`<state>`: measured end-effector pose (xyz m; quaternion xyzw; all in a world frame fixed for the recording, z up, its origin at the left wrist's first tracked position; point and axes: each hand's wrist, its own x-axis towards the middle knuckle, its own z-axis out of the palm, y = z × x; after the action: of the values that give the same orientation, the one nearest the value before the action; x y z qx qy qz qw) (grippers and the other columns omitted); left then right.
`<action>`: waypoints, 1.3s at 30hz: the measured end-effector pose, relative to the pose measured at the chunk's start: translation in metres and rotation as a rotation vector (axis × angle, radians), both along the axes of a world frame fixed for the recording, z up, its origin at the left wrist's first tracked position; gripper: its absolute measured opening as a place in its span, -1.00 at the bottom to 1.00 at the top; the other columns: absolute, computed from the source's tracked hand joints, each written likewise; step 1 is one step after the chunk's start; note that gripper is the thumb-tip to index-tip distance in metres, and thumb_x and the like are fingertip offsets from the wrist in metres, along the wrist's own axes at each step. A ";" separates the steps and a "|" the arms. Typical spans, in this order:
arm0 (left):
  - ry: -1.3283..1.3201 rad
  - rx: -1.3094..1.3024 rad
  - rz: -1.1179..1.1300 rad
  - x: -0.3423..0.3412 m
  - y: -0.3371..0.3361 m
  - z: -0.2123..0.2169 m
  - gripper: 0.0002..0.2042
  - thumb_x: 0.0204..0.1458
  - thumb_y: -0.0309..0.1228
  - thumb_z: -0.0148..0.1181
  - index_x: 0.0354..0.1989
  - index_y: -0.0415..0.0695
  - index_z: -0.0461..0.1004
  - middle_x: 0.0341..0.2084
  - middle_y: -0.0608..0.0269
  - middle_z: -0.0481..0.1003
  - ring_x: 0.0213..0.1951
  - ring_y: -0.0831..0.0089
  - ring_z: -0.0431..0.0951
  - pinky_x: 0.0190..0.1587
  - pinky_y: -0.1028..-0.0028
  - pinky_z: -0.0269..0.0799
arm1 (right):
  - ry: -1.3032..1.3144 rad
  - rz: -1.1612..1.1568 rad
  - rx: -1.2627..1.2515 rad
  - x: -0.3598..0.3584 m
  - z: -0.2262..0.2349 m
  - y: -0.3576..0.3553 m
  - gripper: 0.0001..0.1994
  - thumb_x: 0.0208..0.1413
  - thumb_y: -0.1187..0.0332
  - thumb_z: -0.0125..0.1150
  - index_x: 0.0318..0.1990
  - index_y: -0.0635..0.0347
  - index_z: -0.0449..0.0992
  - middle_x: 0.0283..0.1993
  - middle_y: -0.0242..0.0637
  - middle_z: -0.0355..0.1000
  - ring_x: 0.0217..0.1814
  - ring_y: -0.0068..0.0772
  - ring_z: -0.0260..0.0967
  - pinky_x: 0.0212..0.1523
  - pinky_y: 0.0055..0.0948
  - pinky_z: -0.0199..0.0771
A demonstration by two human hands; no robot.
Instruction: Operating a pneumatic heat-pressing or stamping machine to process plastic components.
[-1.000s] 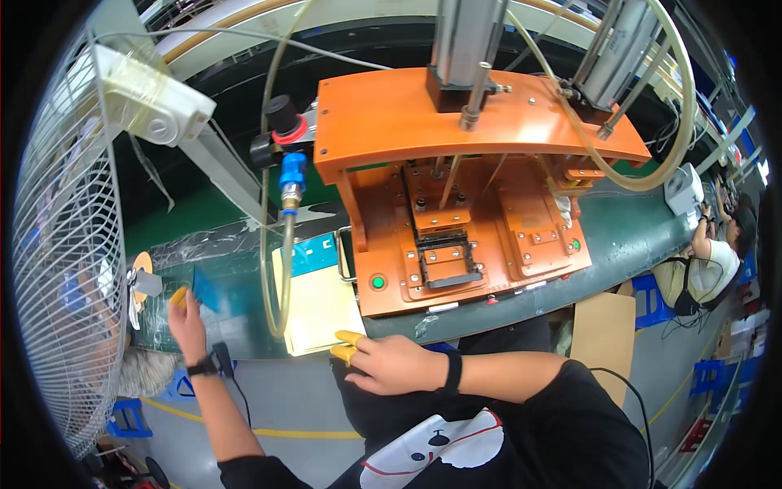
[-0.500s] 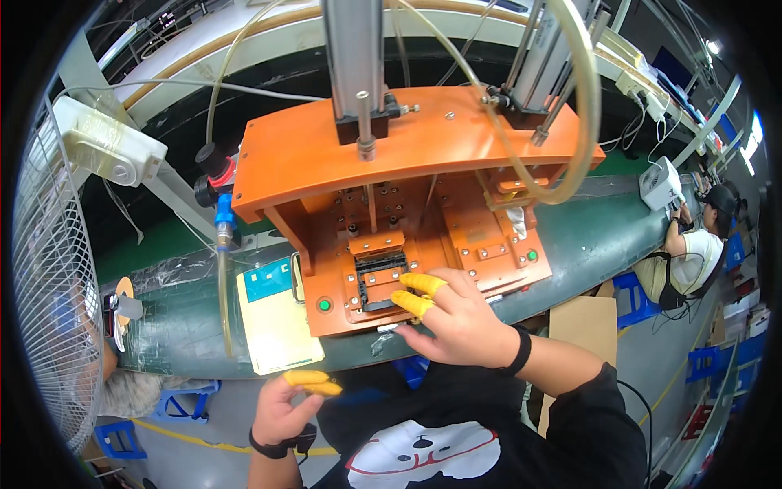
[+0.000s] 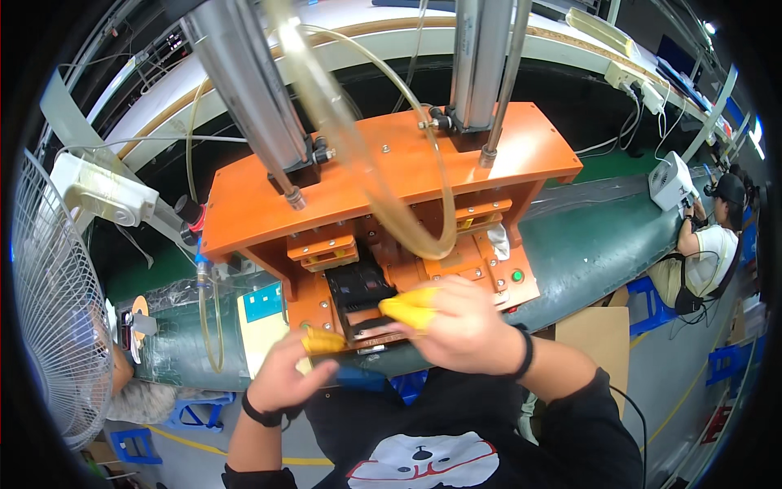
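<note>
An orange two-station press [image 3: 407,175] stands in front of me. In its left station, beneath a raised orange platen [image 3: 322,244], lies a black plastic part [image 3: 358,284] with a frame-like front end. My right hand [image 3: 464,326], with yellow finger cots, is closed at the right edge of that part; its fingertips are blurred and partly hide the grip. At the press's front left corner is my left hand [image 3: 287,371], also in yellow cots. Its fingers reach forward with the thumb apart, holding nothing visible, and it covers that corner.
A green button [image 3: 517,276] sits at the press's front right. Loose clear hoses [image 3: 399,220] hang before the press. Yellow sheets with a blue card [image 3: 262,302] lie left on the green bench [image 3: 175,350]. A wire fan guard [image 3: 61,318] stands far left; a person [image 3: 707,236] sits far right.
The left platen has risen, exposing the black part. My left hand has come up to the press's front left corner; my right hand has closed in on the part. The view has shifted.
</note>
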<state>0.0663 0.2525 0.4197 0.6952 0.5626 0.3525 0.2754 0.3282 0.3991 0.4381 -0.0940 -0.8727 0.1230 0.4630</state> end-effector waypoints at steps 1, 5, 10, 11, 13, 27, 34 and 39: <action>0.006 -0.038 0.021 -0.003 0.011 0.001 -0.74 0.06 -0.48 0.32 -0.05 -0.21 0.59 -0.10 -0.02 0.59 -0.04 0.02 0.58 0.08 0.23 0.46 | 0.035 -0.005 -0.075 0.020 0.007 0.001 -0.68 -0.05 0.40 0.50 -0.09 0.20 0.65 -0.30 -0.28 0.55 -0.40 -0.29 0.50 -0.37 -0.38 0.47; 0.227 0.077 0.155 -0.009 0.062 0.003 -0.76 0.15 -0.47 0.24 -0.02 -0.22 0.56 0.04 -0.12 0.51 0.09 -0.06 0.51 0.13 0.20 0.42 | 0.266 -0.150 -0.520 0.115 -0.003 -0.004 -0.83 0.08 0.42 0.46 -0.19 0.28 0.67 -0.38 -0.23 0.59 -0.39 -0.38 0.52 -0.37 -0.42 0.45; 0.280 -0.285 0.249 -0.070 0.108 -0.038 -0.66 0.27 -0.33 0.14 0.14 -0.24 0.45 -0.01 0.05 0.56 0.01 0.19 0.58 0.03 0.32 0.50 | 1.110 -0.194 -1.147 0.214 -0.052 -0.004 -0.81 0.40 0.31 0.13 -0.07 0.27 0.53 -0.24 -0.29 0.56 -0.30 -0.48 0.49 -0.26 -0.48 0.54; 0.283 -0.183 0.170 -0.106 0.103 -0.063 -0.63 0.30 -0.36 0.10 0.24 -0.22 0.38 0.09 0.15 0.52 0.02 0.33 0.58 -0.01 0.34 0.53 | 1.222 -0.130 -1.182 0.227 -0.071 0.006 -0.81 0.41 0.31 0.11 -0.06 0.25 0.53 -0.19 -0.29 0.57 -0.22 -0.47 0.53 -0.21 -0.51 0.54; 0.266 -0.202 0.146 -0.102 0.124 -0.071 -0.63 0.30 -0.37 0.10 0.24 -0.22 0.38 0.09 0.15 0.52 0.02 0.33 0.58 -0.01 0.34 0.53 | 1.275 -0.098 -1.223 0.251 -0.104 0.021 -0.81 0.43 0.30 0.08 -0.04 0.22 0.53 -0.11 -0.32 0.57 -0.13 -0.50 0.52 -0.15 -0.55 0.51; 0.195 -0.313 0.178 -0.059 0.160 -0.049 -0.61 0.21 -0.43 0.22 0.20 -0.24 0.42 0.07 0.18 0.53 0.01 0.39 0.56 0.05 0.36 0.53 | 1.210 -0.435 -1.448 0.217 -0.245 0.321 -0.77 0.42 0.31 0.03 -0.04 0.36 0.40 -0.16 0.03 0.57 -0.27 -0.21 0.63 -0.23 -0.43 0.73; 0.147 -0.347 0.191 -0.045 0.179 -0.023 -0.60 0.17 -0.46 0.28 0.18 -0.25 0.44 0.06 0.20 0.53 0.01 0.42 0.55 0.07 0.37 0.52 | 0.247 -0.673 -1.227 0.171 -0.195 0.316 -0.70 0.21 0.25 0.20 -0.07 0.35 0.51 -0.34 -0.23 0.52 -0.51 -0.39 0.52 -0.48 -0.47 0.56; 0.082 -0.355 0.201 -0.051 0.164 -0.016 -0.59 0.14 -0.48 0.32 0.16 -0.26 0.45 0.05 0.21 0.53 0.01 0.44 0.55 0.09 0.38 0.52 | 0.089 -0.671 -0.993 0.189 -0.212 0.233 -0.72 0.23 0.26 0.29 -0.29 0.38 0.53 -0.43 -0.25 0.51 -0.46 -0.47 0.48 -0.41 -0.42 0.47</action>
<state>0.0151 0.4169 0.4035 0.5898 0.6932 0.2451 0.3339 0.5175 0.6318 0.2260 -0.5643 -0.6133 0.3667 0.4136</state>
